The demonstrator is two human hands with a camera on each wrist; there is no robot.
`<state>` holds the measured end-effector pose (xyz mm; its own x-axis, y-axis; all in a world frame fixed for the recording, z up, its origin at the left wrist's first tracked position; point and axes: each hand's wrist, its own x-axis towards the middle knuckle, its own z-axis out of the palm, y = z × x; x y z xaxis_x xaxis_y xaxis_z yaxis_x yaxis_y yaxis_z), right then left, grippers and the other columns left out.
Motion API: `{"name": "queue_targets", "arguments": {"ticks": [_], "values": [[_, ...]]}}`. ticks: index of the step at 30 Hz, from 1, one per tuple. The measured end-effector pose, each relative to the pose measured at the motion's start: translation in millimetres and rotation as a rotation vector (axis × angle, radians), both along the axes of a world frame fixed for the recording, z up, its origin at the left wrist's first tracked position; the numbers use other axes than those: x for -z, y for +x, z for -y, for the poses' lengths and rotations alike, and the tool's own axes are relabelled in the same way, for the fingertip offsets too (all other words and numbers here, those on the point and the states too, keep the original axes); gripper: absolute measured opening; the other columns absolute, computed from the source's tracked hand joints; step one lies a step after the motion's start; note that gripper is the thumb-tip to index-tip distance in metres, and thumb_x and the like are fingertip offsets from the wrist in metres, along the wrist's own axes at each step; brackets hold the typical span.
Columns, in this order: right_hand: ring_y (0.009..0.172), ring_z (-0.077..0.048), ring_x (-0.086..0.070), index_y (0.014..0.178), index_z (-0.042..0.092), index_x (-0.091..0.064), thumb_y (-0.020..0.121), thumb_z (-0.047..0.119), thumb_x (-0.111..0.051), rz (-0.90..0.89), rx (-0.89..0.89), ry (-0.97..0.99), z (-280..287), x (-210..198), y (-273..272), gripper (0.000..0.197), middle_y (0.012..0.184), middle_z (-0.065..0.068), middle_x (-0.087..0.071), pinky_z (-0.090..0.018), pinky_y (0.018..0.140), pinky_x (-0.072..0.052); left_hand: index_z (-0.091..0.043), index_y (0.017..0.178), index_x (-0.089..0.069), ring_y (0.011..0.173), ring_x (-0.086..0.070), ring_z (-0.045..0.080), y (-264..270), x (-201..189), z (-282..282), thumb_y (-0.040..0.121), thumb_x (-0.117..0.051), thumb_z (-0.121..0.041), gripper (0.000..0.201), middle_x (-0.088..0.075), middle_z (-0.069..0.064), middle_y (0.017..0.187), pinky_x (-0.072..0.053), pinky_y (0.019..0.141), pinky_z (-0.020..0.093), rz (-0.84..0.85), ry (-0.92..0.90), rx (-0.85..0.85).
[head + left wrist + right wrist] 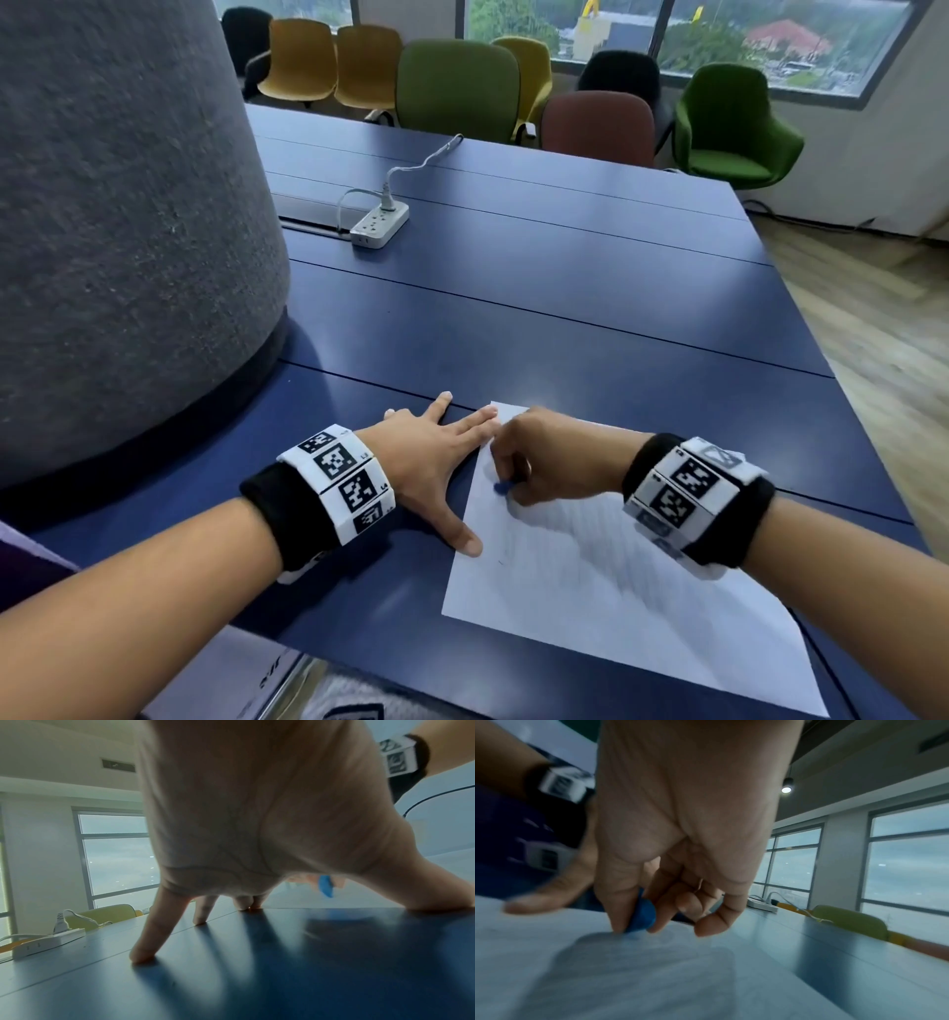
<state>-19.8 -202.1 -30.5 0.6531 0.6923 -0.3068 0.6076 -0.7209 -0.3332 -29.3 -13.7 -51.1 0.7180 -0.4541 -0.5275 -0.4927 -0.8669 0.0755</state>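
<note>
Fingers (pixel 614 898) around blue piece (pixel 641 915), right-wrist view

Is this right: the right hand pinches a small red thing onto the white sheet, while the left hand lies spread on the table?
Nearly. The small thing is blue, not red, as the right wrist view shows. The rest stands: the right hand pinches it on the white sheet, and the left hand lies spread on the table.
</note>
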Motion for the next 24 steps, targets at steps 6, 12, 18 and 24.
{"name": "queue_targets", "arguments": {"ticks": [6,12,18,24], "values": [[0.068,-0.021,-0.053,0.079,0.009,-0.066,0.083,0.026,-0.068,0.16,0.136,-0.016,5,-1,17,0.018,0.077,-0.005,-0.067,-0.029,0.059,-0.043,-0.038,0.152,0.019,0.149,0.019,0.026,0,2,-1,0.053,-0.064,-0.09,0.139,0.028,-0.031,0.154,-0.025,0.111,0.057,0.002,-0.008,-0.008],[0.069,-0.011,-0.055,0.078,0.016,-0.066,0.079,0.024,-0.074,-0.048,0.034,-0.05,2,-4,-9,0.011,0.083,0.003,-0.071,-0.028,0.069,-0.049,-0.038,0.153,0.018,0.149,0.018,0.026,2,2,-1,0.051,-0.063,-0.09,0.14,0.027,-0.031,0.154,-0.02,0.114,0.058,-0.013,-0.003,-0.014],[0.067,-0.017,-0.055,0.082,0.01,-0.068,0.081,0.025,-0.072,0.031,0.109,-0.012,4,-2,-6,0.016,0.08,-0.002,-0.07,-0.03,0.065,-0.049,-0.038,0.153,0.018,0.149,0.018,0.027,1,3,-1,0.052,-0.063,-0.09,0.14,0.026,-0.031,0.154,-0.022,0.113,0.058,-0.006,-0.004,-0.01],[0.072,-0.017,-0.058,0.084,0.012,-0.069,0.079,0.027,-0.074,-0.056,0.062,-0.057,-1,-4,-17,0.017,0.085,-0.002,-0.071,-0.033,0.071,-0.053,-0.038,0.153,0.017,0.149,0.018,0.027,2,2,-1,0.051,-0.063,-0.091,0.14,0.027,-0.031,0.154,-0.023,0.113,0.059,-0.013,0.005,-0.012]]}}
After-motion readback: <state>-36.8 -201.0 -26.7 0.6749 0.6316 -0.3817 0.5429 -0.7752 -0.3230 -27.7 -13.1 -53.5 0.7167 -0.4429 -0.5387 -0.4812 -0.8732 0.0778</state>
